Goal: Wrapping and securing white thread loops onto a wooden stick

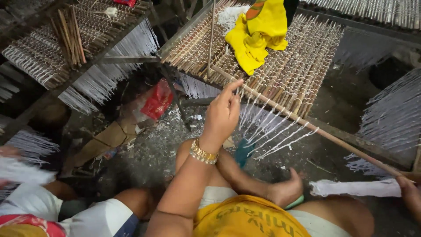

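I see my left hand (222, 115) pinching white strings (267, 127) hanging off a stick (307, 125) running toward 4 o'clock; my right hand (410, 193), at the frame's edge at 4 o'clock, grips that stick's end beside a white bundle (355, 188). Racks (280, 74) crowd 12 o'clock; littered floor (153, 149) lies open below, a yellow cloth (256, 33) on top

The person is wearing a gold-coloured link bracelet (203, 153) around the wrist of the left hand (222, 115). The forearm below it is showing bare, with no sleeve. A mustard-yellow shirt (247, 219) with darker printed lettering is covering the torso, and pale, off-white shorts (215, 195) are showing at the lap. The legs are showing bare.
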